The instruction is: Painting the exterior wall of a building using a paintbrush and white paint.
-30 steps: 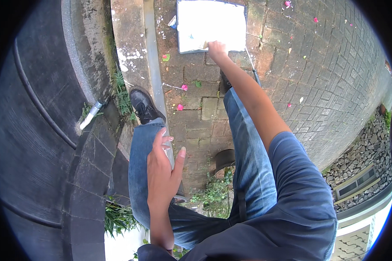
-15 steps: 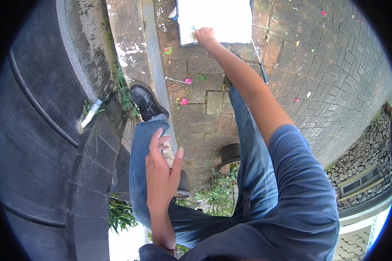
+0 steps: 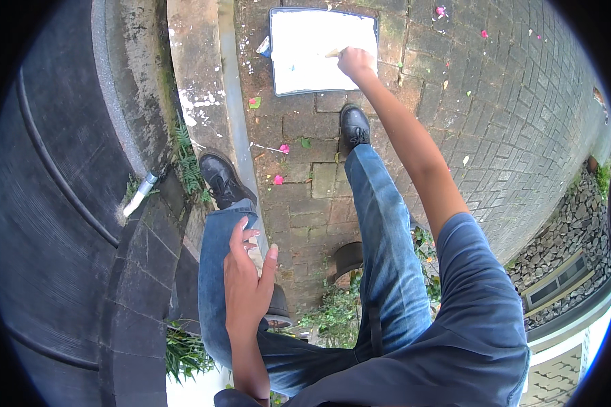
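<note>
At the far side lies a shallow rectangular tray [image 3: 312, 30] with a dark rim and a bright white inside. My right hand [image 3: 357, 62], closed like a fist, is over the tray's right part. From its fingers a small tan object [image 3: 332, 54] pokes out to the left; the glare hides what kind it is. Held above my left knee, my left hand [image 3: 245, 288] has its fingers loosely bent and apart, with nothing in them. Whitish marks show on its fingertips.
A blue and white packet [image 3: 264, 47] lies beside the tray's left edge. White splashes [image 3: 200, 102] mark the concrete kerb on the left. My black shoes [image 3: 355, 126] rest on kerb and brick paving. A dark pot [image 3: 348, 259] and plants [image 3: 332, 315] stand between my legs.
My right hand has moved right across the tray. The view has shifted, so the tray sits lower and my right shoe shows. The dark-handled rod at the tray's right no longer shows.
</note>
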A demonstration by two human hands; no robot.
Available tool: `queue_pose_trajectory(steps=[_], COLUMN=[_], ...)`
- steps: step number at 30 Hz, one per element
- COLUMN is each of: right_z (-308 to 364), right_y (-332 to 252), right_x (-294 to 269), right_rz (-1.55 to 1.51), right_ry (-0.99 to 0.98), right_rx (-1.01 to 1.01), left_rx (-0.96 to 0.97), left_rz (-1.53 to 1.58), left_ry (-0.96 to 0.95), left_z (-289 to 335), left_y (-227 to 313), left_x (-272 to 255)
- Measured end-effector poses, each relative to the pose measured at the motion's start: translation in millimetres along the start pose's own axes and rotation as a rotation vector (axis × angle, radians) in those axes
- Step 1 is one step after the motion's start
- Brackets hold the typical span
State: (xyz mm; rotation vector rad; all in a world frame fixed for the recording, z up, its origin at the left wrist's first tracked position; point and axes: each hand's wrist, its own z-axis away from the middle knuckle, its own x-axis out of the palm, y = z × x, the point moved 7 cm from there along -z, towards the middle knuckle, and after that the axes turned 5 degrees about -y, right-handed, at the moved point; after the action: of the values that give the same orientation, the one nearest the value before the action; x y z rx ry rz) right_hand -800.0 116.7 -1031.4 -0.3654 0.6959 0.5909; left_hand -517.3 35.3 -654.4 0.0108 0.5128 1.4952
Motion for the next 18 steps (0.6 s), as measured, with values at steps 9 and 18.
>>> queue_pose_trajectory(steps=[9, 18], right_z=[-70.1, -30.8], right_y=[-13.5, 9.4], right_x=[30.5, 93.9], right_rz=[-0.357, -0.303], right_ry=[0.115, -0.287], right_rx=[0.124, 0.136], left_rx=[-0.052, -0.007], left_rz=[-0.045, -0.045], left_ry=[-0.022, -0.072], left_z=[-1.7, -5.3], left_y=[-4.3, -2.3], left_x=[-0.6, 5.8])
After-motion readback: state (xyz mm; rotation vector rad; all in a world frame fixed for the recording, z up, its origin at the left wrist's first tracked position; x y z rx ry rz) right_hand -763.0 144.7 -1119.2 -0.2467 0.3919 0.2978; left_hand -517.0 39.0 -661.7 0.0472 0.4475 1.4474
